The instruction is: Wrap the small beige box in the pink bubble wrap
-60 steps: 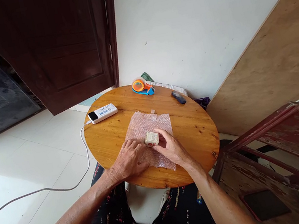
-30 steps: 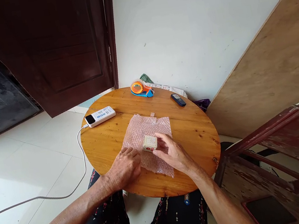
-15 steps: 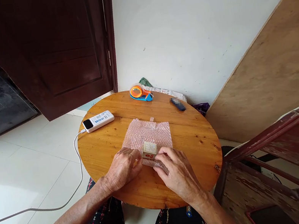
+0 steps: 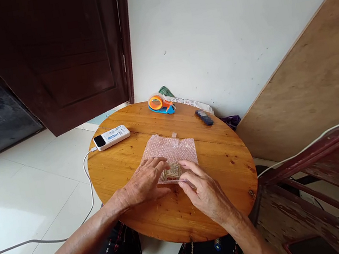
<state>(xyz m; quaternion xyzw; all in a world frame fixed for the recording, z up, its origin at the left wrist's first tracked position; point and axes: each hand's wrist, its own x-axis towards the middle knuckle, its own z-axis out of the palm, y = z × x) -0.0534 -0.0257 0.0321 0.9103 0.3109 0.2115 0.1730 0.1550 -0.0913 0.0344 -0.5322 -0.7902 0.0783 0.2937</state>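
Observation:
A small printed cardboard box (image 4: pixel 172 170) lies on a sheet of pinkish bubble wrap (image 4: pixel 160 146), whose near edge is folded up against the box's front side. My left hand (image 4: pixel 144 179) reaches over from the left, fingers stretched along the box's left side and thumb apart near the front. At the right, my right hand (image 4: pixel 205 190) has its thumb and forefinger closed on the folded near edge of the wrap. Its other fingers curve beside the box. Part of the box and wrap is hidden under my fingers.
The round wooden table (image 4: pixel 226 169) holds an orange and blue tape dispenser (image 4: pixel 161 103) at the back, a blurred dark object (image 4: pixel 204 118) at right, and a white power bank (image 4: pixel 112 137) with a cable (image 4: pixel 88 176) at left. A wooden chair (image 4: pixel 301 204) stands to the right.
The bubble wrap's near edge has come up against the box's front. My left fingers have stretched out over the box's left side; my right hand has shifted slightly.

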